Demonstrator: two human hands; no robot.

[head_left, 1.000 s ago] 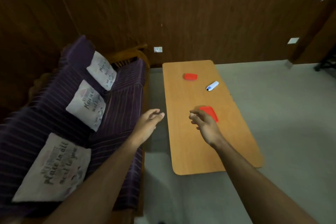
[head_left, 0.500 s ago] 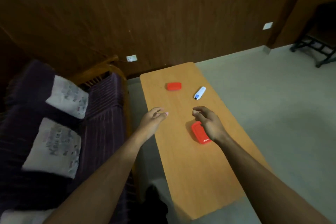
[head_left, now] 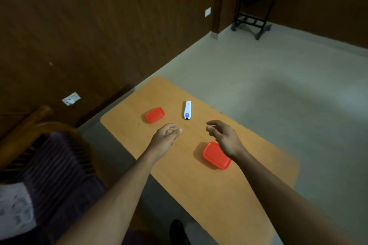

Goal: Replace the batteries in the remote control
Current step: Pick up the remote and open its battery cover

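Observation:
A small white remote control (head_left: 187, 110) with a blue patch lies on the orange wooden table (head_left: 199, 185), toward its far end. To its left sits a small red lidded box (head_left: 155, 115). A larger red lidded box (head_left: 216, 156) sits nearer, partly under my right wrist. My left hand (head_left: 165, 138) hovers above the table just short of the remote, fingers loosely curled, holding nothing. My right hand (head_left: 224, 137) hovers to the right of it, fingers apart and empty. No batteries are visible.
A purple striped sofa (head_left: 55, 165) with a printed cushion (head_left: 15, 211) and wooden armrest stands at the left. Dark wood panelling with a wall socket (head_left: 71, 98) runs behind. A dark side stand (head_left: 254, 4) is in the far corner. Grey floor lies right of the table.
The view has swung right and closer to the table. Both hands have moved forward over the table toward the remote; the larger red box now lies under my right wrist.

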